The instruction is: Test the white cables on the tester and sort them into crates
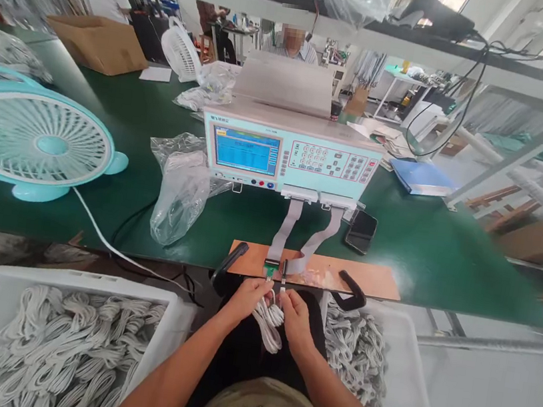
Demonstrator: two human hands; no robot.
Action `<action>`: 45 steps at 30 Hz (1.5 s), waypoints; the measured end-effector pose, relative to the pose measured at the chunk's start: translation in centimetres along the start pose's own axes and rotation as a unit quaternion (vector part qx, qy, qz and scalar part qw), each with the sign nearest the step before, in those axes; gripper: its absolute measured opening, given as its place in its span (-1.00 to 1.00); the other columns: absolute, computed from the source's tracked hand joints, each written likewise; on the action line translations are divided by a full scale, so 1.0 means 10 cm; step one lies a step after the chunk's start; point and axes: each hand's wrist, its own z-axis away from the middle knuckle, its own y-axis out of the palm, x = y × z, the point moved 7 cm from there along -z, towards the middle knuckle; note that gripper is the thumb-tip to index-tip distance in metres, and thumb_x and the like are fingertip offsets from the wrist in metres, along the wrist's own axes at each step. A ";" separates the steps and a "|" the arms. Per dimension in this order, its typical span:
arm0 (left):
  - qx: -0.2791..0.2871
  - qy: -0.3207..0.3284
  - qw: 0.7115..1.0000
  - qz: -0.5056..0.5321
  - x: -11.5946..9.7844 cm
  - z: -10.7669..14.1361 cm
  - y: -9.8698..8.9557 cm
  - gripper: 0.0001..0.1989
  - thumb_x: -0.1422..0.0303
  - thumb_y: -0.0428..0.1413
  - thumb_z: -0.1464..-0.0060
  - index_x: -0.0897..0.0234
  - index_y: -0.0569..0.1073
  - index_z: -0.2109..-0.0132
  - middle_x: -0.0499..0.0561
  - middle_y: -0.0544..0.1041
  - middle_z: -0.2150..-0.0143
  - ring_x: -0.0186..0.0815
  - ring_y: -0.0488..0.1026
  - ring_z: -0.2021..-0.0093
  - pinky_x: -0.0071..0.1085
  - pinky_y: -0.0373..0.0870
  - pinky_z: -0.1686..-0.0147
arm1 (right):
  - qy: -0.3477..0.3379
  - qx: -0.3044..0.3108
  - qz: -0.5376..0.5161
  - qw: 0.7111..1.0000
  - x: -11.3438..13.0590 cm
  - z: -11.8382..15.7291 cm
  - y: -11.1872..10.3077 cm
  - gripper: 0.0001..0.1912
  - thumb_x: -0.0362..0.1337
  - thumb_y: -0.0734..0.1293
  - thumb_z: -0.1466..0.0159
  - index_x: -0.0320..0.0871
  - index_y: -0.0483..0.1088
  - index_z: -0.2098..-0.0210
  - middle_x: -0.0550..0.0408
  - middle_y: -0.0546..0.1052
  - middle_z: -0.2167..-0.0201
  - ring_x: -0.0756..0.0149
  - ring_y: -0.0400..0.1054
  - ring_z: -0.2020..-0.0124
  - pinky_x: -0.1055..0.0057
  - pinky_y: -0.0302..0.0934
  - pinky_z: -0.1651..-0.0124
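Note:
A coiled white cable (268, 328) hangs between my two hands at the table's front edge. My left hand (251, 296) pinches one of its plugs, which meets a small green circuit board (269, 271). With fingers closed, my right hand (293, 311) grips the other plug just below a dark connector (285, 267). Whether either plug is fully seated cannot be seen. Grey ribbon cables (286, 232) run from these connectors up to a cable tester (288, 155) with a lit blue screen. Under the connectors lies a copper-coloured board (376, 280).
Black clamps (351, 290) hold the board at the edge. White bins of bundled cables stand at left (158, 292) and right (414, 358). A fan (38, 140), plastic bag (179, 197), phone (361, 231) and blue folder (421, 177) sit on the green table. A shelf (424, 50) crosses overhead; a person sits beyond.

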 end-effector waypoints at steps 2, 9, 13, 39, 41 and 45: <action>-0.004 0.003 1.000 -0.005 -0.02 0.00 -0.01 -0.60 0.07 0.04 0.04 0.35 0.39 0.56 -0.06 0.38 0.67 -0.44 0.24 0.65 -0.49 0.12 0.55 | 0.004 0.009 -0.003 1.000 -0.01 -0.05 0.02 -0.67 -0.06 0.22 -0.18 -0.18 0.25 0.55 0.23 0.20 0.63 0.45 0.01 0.57 0.48 -0.05 0.49; 0.007 -0.002 1.000 -0.012 -0.05 0.02 -0.01 -0.60 0.10 0.02 0.00 0.36 0.40 0.54 -0.05 0.39 0.65 -0.42 0.26 0.61 -0.49 0.14 0.54 | -0.015 0.060 0.012 0.998 0.11 -0.03 -0.03 -0.72 -0.10 0.20 -0.22 -0.17 0.40 0.37 0.15 0.34 0.52 0.38 0.16 0.49 0.45 0.07 0.40; 0.006 0.013 1.000 -0.023 -0.09 0.01 -0.02 -0.61 0.13 0.03 0.00 0.37 0.42 0.55 -0.03 0.40 0.62 -0.41 0.28 0.57 -0.50 0.14 0.51 | -0.042 0.117 0.010 0.992 0.20 0.06 -0.08 -0.77 -0.15 0.22 -0.23 -0.15 0.43 0.32 0.15 0.36 0.50 0.39 0.21 0.48 0.44 0.12 0.37; -0.001 0.013 1.000 -0.025 -0.05 0.04 -0.02 -0.59 0.09 0.02 -0.02 0.38 0.40 0.51 -0.03 0.38 0.61 -0.42 0.26 0.59 -0.51 0.14 0.54 | 0.017 -0.029 0.002 0.999 0.09 -0.11 -0.09 -0.76 -0.15 0.35 -0.04 -0.19 0.32 0.59 0.22 0.30 0.66 0.46 0.09 0.59 0.48 0.02 0.50; -0.003 0.022 0.999 -0.029 -0.06 0.04 -0.02 -0.59 0.09 0.02 -0.02 0.38 0.40 0.53 -0.02 0.39 0.60 -0.41 0.27 0.57 -0.50 0.15 0.52 | 0.017 -0.026 0.004 1.000 0.08 -0.11 -0.08 -0.76 -0.14 0.35 -0.05 -0.19 0.33 0.57 0.22 0.31 0.66 0.46 0.09 0.60 0.48 0.02 0.51; 0.001 0.019 0.999 -0.027 -0.07 0.03 -0.03 -0.59 0.10 0.03 -0.01 0.38 0.40 0.53 -0.01 0.39 0.61 -0.40 0.28 0.57 -0.50 0.16 0.51 | 0.034 -0.023 -0.026 0.999 0.05 -0.12 -0.07 -0.74 -0.12 0.38 -0.02 -0.19 0.34 0.55 0.21 0.32 0.66 0.46 0.11 0.60 0.48 0.03 0.50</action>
